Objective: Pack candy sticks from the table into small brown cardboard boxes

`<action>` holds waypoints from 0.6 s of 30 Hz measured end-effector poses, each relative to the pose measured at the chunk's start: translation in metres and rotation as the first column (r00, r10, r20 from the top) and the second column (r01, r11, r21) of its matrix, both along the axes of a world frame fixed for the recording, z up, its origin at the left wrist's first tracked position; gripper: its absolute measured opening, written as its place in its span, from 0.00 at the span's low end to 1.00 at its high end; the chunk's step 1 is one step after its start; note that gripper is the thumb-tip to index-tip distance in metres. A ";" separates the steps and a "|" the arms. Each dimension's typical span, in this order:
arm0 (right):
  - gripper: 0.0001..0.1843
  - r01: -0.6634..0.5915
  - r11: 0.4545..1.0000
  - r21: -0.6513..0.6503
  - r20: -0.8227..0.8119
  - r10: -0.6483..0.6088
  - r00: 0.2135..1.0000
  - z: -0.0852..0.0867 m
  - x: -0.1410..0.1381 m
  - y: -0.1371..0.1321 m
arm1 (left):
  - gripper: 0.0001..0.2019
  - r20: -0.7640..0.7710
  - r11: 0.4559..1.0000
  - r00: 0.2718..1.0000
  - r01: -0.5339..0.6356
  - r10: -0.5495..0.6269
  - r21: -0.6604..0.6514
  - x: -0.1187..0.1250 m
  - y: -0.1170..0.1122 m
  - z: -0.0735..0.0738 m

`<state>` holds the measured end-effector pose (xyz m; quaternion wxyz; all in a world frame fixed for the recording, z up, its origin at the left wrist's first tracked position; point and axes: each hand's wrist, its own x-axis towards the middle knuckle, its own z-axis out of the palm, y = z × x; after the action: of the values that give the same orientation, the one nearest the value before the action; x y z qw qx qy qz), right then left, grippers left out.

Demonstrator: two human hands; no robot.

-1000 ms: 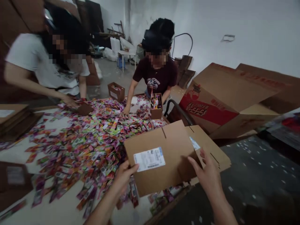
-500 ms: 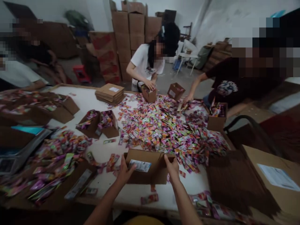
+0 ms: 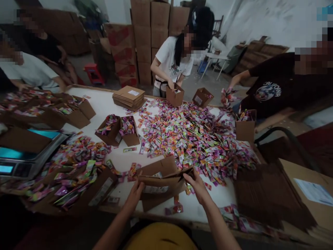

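Note:
Between my two hands is a small brown cardboard box (image 3: 163, 194) with a white label, its panels spread and its top open towards me. My left hand (image 3: 135, 192) grips the box's left edge, fingers behind the panel. At the right corner, my right hand (image 3: 197, 184) has thumb and fingers closed on the flaps. Just beyond the box lies a large heap of small colourful packets (image 3: 187, 139). A few loose packets (image 3: 174, 207) lie close by on the white table (image 3: 140, 208). The box's inside is mostly hidden.
Filled boxes (image 3: 128, 130) stand left of the heap, beyond a big packet-filled carton (image 3: 104, 187). A scale (image 3: 39, 156) is at far left, flattened cardboard (image 3: 265, 198) at right. Folded cartons (image 3: 128, 97) are stacked at the back. Co-workers (image 3: 173, 62) work around the table.
The box has tilted and its front panel has come up, with both hands shifting their hold along its edges. The view has swung slightly left. A co-worker at right has lifted a handful of packets.

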<state>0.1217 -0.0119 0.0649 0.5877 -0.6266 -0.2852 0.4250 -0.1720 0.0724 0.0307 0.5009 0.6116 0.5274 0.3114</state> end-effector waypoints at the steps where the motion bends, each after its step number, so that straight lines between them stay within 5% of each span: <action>1: 0.32 -0.007 1.000 0.010 0.025 0.007 1.000 0.003 0.002 -0.003 | 0.41 0.039 0.999 0.998 0.050 -0.050 0.000 0.007 -0.002 -0.001; 5: 0.34 -0.083 0.997 -0.005 0.097 0.083 0.992 0.000 -0.005 -0.007 | 0.38 0.141 0.975 0.968 0.219 -0.210 -0.050 0.038 -0.009 0.009; 10: 0.25 0.203 0.976 -0.079 0.137 -0.191 0.972 -0.009 -0.014 -0.006 | 0.31 -0.048 0.979 0.987 0.158 -0.153 0.132 0.039 0.003 0.065; 14: 0.21 0.327 0.942 -0.079 0.034 -0.326 0.945 0.004 -0.004 -0.001 | 0.24 -0.349 0.847 0.819 0.520 -0.456 0.114 0.027 0.018 0.118; 18: 0.22 0.350 0.932 -0.092 0.001 -0.352 0.936 0.004 0.001 0.004 | 0.26 -0.445 0.724 0.668 0.687 -0.597 0.059 0.031 0.030 0.125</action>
<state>0.1224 -0.0081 0.0690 0.6272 -0.6903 -0.1445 0.3305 -0.1408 0.1022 0.1559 0.3894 0.8598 0.3279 0.0401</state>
